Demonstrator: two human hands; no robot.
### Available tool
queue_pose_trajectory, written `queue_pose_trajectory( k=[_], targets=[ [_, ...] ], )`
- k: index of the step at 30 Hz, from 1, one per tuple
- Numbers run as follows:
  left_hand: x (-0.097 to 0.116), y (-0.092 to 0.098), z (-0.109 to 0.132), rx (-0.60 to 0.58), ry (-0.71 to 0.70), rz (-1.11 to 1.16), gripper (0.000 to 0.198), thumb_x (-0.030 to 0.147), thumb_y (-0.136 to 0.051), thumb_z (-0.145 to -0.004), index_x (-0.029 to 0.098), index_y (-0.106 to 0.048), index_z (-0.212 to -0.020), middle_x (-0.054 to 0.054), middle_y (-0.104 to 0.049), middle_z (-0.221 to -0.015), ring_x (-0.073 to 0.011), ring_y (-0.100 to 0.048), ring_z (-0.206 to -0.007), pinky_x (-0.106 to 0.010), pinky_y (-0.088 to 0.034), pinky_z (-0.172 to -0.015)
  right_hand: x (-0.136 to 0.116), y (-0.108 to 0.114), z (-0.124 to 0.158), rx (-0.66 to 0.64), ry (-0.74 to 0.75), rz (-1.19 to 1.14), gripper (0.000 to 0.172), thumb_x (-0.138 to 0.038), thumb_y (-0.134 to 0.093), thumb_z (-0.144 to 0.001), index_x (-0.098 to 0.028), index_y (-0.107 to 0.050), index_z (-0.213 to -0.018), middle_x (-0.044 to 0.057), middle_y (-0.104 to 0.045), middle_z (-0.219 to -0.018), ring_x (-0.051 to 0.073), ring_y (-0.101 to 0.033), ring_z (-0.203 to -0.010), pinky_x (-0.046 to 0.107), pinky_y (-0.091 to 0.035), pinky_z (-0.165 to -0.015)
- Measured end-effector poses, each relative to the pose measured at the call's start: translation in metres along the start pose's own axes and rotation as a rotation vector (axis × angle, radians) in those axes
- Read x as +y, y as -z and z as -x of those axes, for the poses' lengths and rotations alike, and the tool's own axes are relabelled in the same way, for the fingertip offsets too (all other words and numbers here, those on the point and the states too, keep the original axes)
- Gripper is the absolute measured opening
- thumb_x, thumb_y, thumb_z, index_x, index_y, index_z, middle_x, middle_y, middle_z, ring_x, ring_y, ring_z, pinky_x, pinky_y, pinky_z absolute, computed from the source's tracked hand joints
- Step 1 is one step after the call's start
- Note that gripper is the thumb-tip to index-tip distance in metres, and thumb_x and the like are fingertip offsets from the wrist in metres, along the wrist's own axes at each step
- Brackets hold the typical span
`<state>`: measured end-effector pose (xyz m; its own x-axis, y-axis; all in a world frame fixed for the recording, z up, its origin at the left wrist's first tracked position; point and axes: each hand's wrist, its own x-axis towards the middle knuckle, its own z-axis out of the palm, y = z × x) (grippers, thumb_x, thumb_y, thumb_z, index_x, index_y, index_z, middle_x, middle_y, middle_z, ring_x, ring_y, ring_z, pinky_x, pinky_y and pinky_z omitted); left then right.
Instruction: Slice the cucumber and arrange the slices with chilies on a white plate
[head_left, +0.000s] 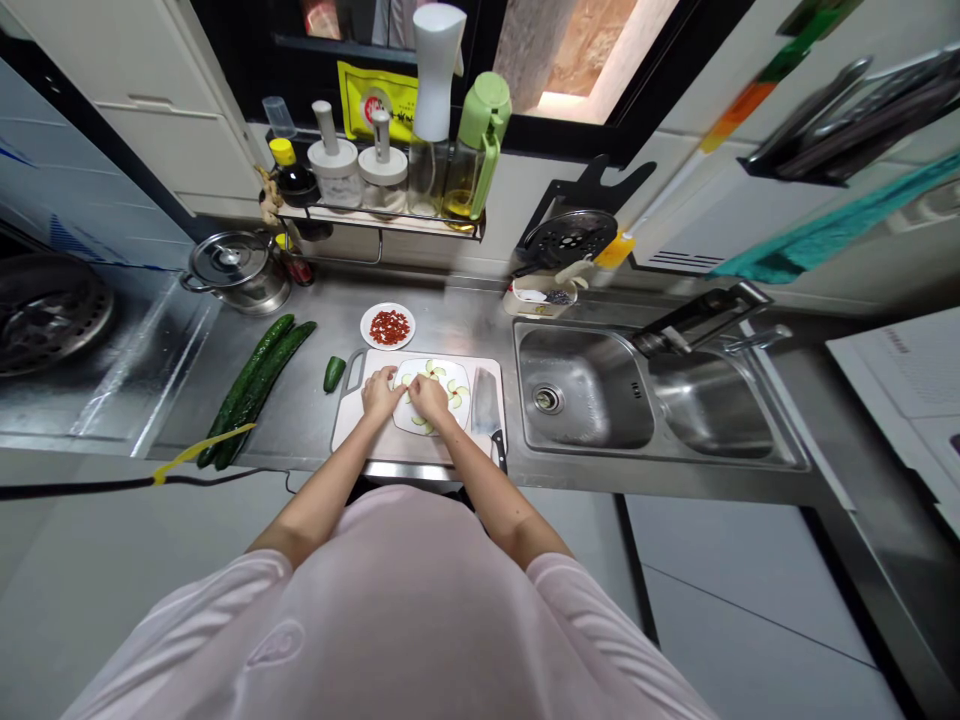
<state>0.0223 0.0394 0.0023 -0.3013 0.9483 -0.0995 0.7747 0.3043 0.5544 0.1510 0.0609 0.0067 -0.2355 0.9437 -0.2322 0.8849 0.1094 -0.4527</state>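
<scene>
Left hand [381,393] and right hand [429,398] curl close together over thin cucumber slices [454,392]; I can't tell if they pinch one. Slices look soft, slippery and easy to tear, so take their edges. They lie on a white plate [450,425] on a cutting board [356,425].

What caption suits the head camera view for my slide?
Left hand and right hand touch cucumber slices on a white plate on a cutting board beside a chef's knife.

The left forearm [334,478] and the right forearm [480,480] reach forward and far. The left hand [381,393] and the right hand [429,398] are close together, palms down, with the fingers [415,386] bent downward.
</scene>
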Motion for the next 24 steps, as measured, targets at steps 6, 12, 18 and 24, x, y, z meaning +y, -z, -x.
queue_pose_trajectory(
  k=[6,12,18,24],
  targets=[
    [0.0030,0.0004,0.0008,-0.018,0.018,-0.030,0.040,0.035,-0.061,-0.074,0.028,-0.053,-0.112,-0.004,-0.059,-0.103,-0.0208,-0.053,-0.100,-0.031,-0.039,-0.085,0.0013,-0.0009,-0.0002,-0.007,-0.019,0.008,0.019,-0.035,-0.043,-0.088,-0.021,-0.057,-0.090,0.004,-0.064,-0.087,0.017,-0.057,-0.081,0.023,-0.033,-0.062],
    [0.0045,0.0015,0.0020,-0.015,0.019,-0.031,0.040,0.035,-0.061,-0.074,0.028,-0.054,-0.113,-0.005,-0.059,-0.104,-0.0215,-0.053,-0.100,-0.032,-0.039,-0.086,0.0011,0.0007,-0.0001,-0.009,-0.018,-0.001,0.019,-0.035,-0.045,-0.088,-0.021,-0.057,-0.092,0.004,-0.064,-0.087,0.017,-0.057,-0.082,0.023,-0.034,-0.062],
    [0.0061,0.0038,0.0025,-0.024,0.024,-0.020,0.039,0.035,-0.061,-0.074,0.027,-0.054,-0.112,-0.005,-0.059,-0.104,-0.0208,-0.053,-0.101,-0.031,-0.038,-0.085,0.0021,0.0040,0.0020,-0.004,-0.014,-0.019,0.019,-0.034,-0.046,-0.087,-0.021,-0.058,-0.093,0.004,-0.064,-0.087,0.016,-0.056,-0.081,0.022,-0.033,-0.062],
    [0.0047,0.0037,0.0025,-0.027,0.037,0.001,0.039,0.036,-0.061,-0.074,0.027,-0.054,-0.111,-0.004,-0.060,-0.104,-0.0206,-0.054,-0.099,-0.030,-0.039,-0.083,0.0059,0.0072,0.0025,0.037,0.008,-0.050,0.016,-0.032,-0.046,-0.086,-0.021,-0.057,-0.091,0.003,-0.064,-0.086,0.016,-0.056,-0.079,0.023,-0.032,-0.062]
  ],
)
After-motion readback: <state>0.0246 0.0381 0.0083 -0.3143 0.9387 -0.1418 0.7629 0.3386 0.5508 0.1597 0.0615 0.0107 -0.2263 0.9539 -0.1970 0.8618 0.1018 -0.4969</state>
